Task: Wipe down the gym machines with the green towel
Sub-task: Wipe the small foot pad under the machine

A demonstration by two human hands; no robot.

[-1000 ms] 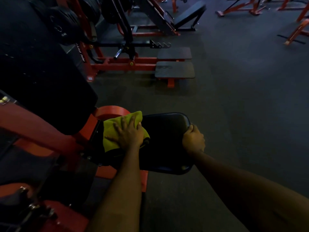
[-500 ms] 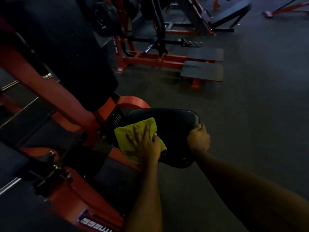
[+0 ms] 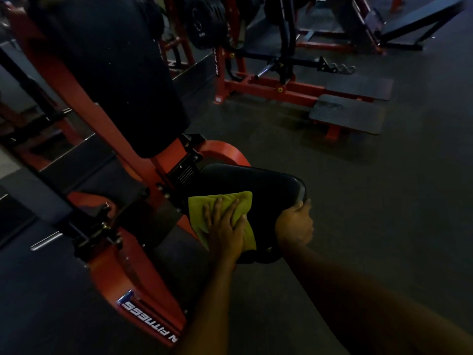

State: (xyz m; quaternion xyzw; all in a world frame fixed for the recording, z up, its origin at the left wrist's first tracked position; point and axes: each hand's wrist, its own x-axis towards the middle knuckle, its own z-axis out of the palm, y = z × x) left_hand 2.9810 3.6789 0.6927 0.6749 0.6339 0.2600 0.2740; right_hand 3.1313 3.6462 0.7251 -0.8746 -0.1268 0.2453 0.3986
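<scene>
The left hand [image 3: 225, 234] is pressing flat, fingers straight and spread, on the green folded cloth towel [image 3: 198, 210]. The towel is lying on the black padded vinyl seat [image 3: 268, 185] of the red steel gym machine [image 3: 143, 285], at about 8 o'clock on the seat. The right hand [image 3: 294, 224] is gripping the seat's rim at about 4 o'clock with fingers curled over the edge, probably steadying it.

Compared with a second ago, the towel is sitting nearer to the person. It was at the far corner by the frame, around 10 o'clock, and it is now coming toward the front edge. So I judge the wiping is advancing stroke by stroke, and the right half is not yet done.

At 7 o'clock in the picture, white upside-down letters on the frame are reading "FITNESS" — what stands before this word is unclear.
</scene>
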